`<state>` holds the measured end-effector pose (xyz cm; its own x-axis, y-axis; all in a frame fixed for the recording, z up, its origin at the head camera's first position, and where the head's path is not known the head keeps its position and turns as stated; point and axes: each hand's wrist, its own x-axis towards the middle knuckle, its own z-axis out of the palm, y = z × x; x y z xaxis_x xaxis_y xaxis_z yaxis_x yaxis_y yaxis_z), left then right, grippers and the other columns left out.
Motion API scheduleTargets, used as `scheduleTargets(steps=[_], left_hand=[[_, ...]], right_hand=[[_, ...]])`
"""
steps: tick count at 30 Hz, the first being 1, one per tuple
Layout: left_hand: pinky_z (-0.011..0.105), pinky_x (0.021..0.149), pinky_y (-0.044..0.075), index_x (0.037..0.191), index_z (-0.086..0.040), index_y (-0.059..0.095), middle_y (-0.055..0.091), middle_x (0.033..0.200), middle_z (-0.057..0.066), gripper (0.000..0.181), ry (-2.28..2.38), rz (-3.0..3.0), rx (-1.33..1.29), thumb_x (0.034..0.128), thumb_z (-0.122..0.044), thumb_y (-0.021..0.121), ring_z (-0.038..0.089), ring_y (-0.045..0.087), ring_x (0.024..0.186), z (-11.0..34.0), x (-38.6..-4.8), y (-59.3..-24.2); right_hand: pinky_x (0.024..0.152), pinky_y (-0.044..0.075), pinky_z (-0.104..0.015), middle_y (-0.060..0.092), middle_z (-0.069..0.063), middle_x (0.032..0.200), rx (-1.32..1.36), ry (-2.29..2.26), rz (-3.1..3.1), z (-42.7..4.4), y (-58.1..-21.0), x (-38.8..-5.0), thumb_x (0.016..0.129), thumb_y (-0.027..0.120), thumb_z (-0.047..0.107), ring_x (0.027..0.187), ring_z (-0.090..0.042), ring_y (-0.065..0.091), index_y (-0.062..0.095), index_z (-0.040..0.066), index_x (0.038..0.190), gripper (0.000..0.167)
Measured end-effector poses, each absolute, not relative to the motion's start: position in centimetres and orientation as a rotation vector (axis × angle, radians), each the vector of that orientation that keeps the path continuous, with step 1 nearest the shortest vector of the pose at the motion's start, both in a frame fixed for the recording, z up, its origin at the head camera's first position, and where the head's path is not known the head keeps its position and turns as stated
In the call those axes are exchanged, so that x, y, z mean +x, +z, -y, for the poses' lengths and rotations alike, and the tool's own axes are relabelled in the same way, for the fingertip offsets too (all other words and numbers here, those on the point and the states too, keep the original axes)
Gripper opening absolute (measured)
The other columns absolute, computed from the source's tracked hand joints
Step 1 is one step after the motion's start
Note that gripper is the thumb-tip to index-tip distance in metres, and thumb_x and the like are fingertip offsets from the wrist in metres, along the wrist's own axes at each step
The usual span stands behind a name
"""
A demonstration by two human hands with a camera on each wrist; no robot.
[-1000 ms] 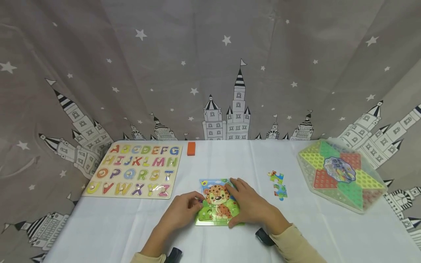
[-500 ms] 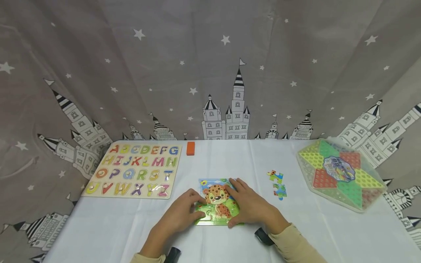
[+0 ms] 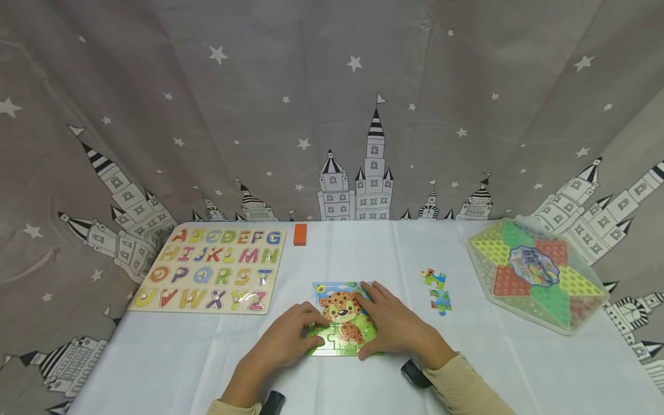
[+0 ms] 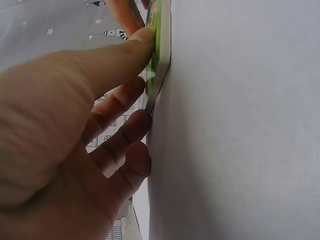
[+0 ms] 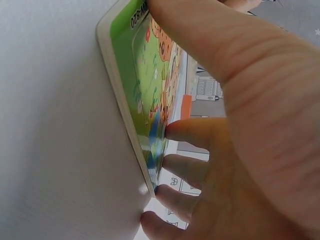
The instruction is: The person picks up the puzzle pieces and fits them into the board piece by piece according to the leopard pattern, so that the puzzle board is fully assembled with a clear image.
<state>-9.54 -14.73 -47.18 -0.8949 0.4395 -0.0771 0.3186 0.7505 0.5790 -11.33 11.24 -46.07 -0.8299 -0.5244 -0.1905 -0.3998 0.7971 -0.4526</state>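
Note:
A jigsaw puzzle board (image 3: pixel 343 350) with a spotted cub picture lies flat on the white cloth in front of me. My left hand (image 3: pixel 282 337) is at the board's left side. Its thumb and forefinger touch a green puzzle piece (image 3: pixel 320 332) lying in the lower left part; the fingers partly cover it. In the left wrist view the thumb (image 4: pixel 142 40) presses on the board's face and the other fingers are loosely bent beside the edge. My right hand (image 3: pixel 396 325) spreads over the board's right side, thumb near the lower edge, fairly straight fingers (image 5: pixel 192 132) touching the far part.
Two loose puzzle pieces (image 3: pixel 433 279) lie to the right of the board. An alphabet peg board (image 3: pixel 207 271) is at the left and an orange block (image 3: pixel 300 234) at the back. A hexagonal game board (image 3: pixel 536 275) lies at the far right, before a castle-print curtain (image 3: pixel 332 115).
The left hand brought the green piece down from above the lower left part and laid it there; its fingers have loosened from their pinch. The right hand stays on the board.

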Motion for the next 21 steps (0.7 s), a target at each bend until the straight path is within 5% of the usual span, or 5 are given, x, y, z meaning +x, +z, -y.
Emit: scheduleTargets(steps=[5, 11, 21], left_hand=[[0.05, 0.104, 0.051, 0.112, -0.028, 0.077, 0.061, 0.124, -0.007, 0.026, 0.845, -2.741, 0.609, 0.0861, -0.03, 0.081, 0.018, 0.052, 0.119, 14.7, -9.6, -47.2], [0.057, 0.114, 0.042, 0.113, -0.029, 0.075, 0.059, 0.144, -0.002, 0.032, 0.83, -2.767, 0.657, 0.0824, -0.036, 0.084, 0.027, 0.048, 0.138, 15.0, -9.6, -47.6], [0.056, 0.117, 0.039, 0.146, -0.017, 0.056, 0.055, 0.145, 0.001, 0.078, 0.771, -2.763, 0.657, 0.0793, -0.044, 0.085, 0.029, 0.046, 0.14, 14.8, -9.6, -47.5]], right_hand=[[0.122, 0.031, -0.061, 0.025, -0.014, 0.169, -0.719, -0.601, -2.66, -11.6, -46.1, -11.5, 0.066, 0.09, 0.058, 0.157, -0.043, 0.019, 0.039, 0.01, 0.157, 0.115], [0.119, 0.037, -0.058, 0.048, -0.015, 0.157, -0.538, -0.876, -2.75, -15.8, -45.8, -14.1, 0.083, 0.083, 0.045, 0.145, -0.039, 0.044, 0.051, 0.009, 0.149, 0.082], [0.107, 0.046, -0.062, 0.059, -0.032, 0.132, -0.046, -0.713, -2.915, -25.2, -46.4, -16.7, 0.088, 0.08, 0.028, 0.125, -0.05, 0.055, 0.059, -0.009, 0.135, 0.063]])
